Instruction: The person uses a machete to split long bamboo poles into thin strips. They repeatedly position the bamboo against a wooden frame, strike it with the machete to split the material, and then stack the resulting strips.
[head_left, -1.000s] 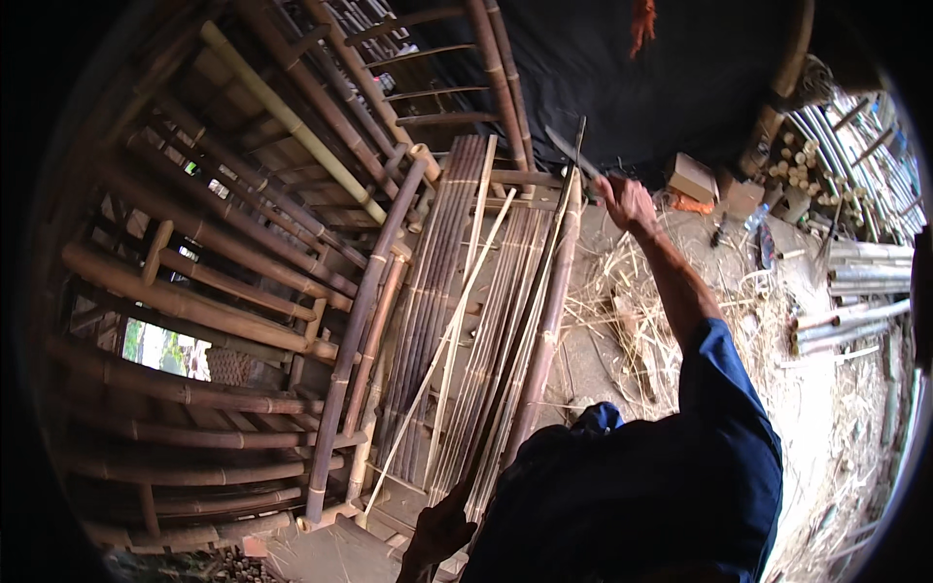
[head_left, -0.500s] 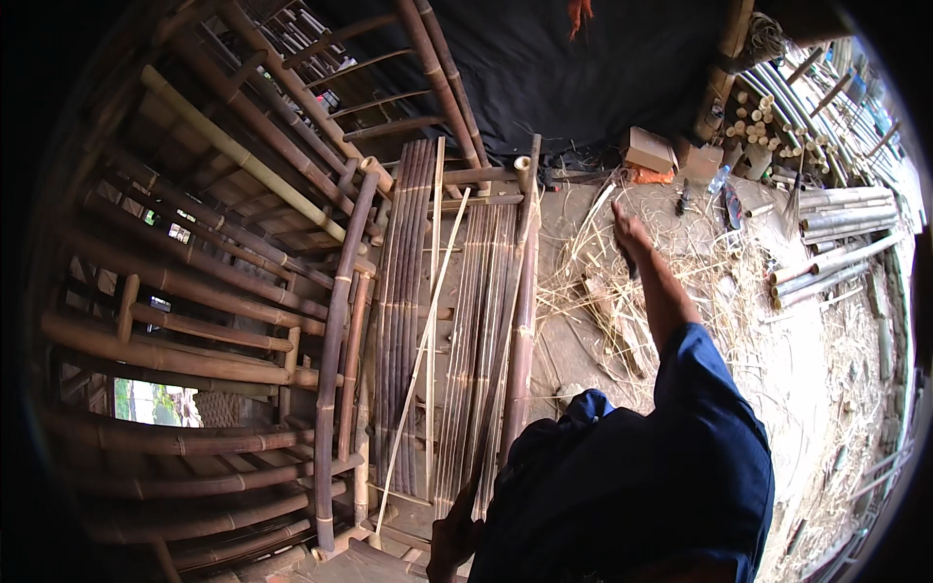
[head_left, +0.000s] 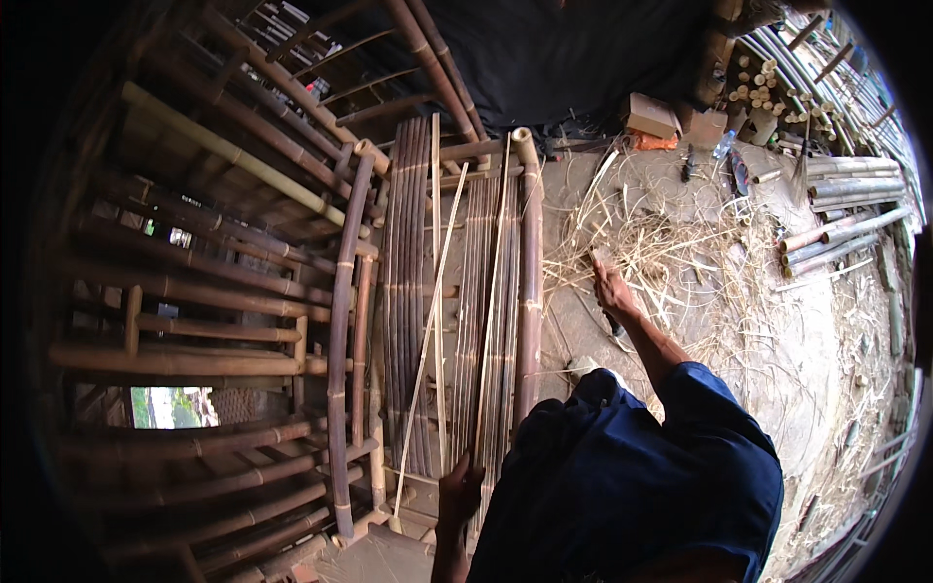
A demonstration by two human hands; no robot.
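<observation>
A: Where was the bamboo strip (head_left: 493,282)?

B: Lengthwise on the slatted bench (head_left: 530,291), over the right-hand band of slats (head_left: 469,262), its near end reaching the left hand (head_left: 460,491).

A: And that hand's fingers?

B: Bent round the near end, it seemed, though they were in shadow and the exact grip was hard to read.

A: The right hand (head_left: 612,291)?

B: Out past the bench's thick edge pole, over the floor (head_left: 826,340), well apart from the strip. Its fingers were curled round a dark tool (head_left: 615,325); too little showed for me to name it surely.

A: How far along did things look?

B: Partway, I judged. The left-hand band of slats (head_left: 405,253) lay side by side in good order, and the right-hand band ran alongside, apart from it. The litter of shavings (head_left: 671,253) suggested plenty of cutting was already done.

A: What looked unfinished?

B: The strip in hand lay on top, slightly aslant, not flush with its neighbours. One straight pale strip (head_left: 437,389) ran between the two bands, and a slanting pale strip (head_left: 420,389) crossed it, neither lined up as part of a band.

A: Was anything fastened?

B: I couldn't tell; no tie or peg was clear enough.
</observation>
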